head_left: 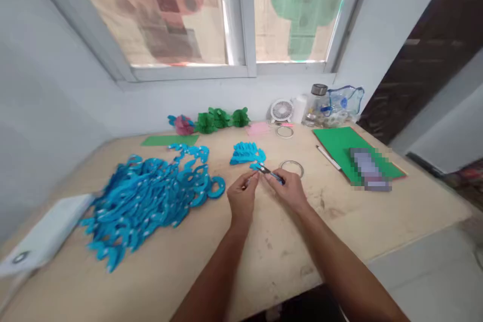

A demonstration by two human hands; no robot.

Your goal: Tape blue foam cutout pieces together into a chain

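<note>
My right hand (290, 188) is closed around a slim dark tool (268, 170) that looks like small thread snips, its tip pointing forward and left. Close beside it my left hand (242, 195) pinches its fingers together; what lies between them is too small to make out. A small blue piece (254, 166) shows just beyond the fingertips, by the tool's tip. Past both hands sits a small cluster of blue pieces (244, 153). To the left spreads a large heap of blue ring-shaped and curved pieces (147, 201) with pale spots.
Metal rings (298, 163) lie on the table (287, 256). At right are a green sheet (335, 141), a white pen (328, 157) and a blurred phone-like object (368, 168). Behind stand green paper shapes (221, 118), a fan (282, 110) and a bottle (316, 105). A white device (53, 231) is left.
</note>
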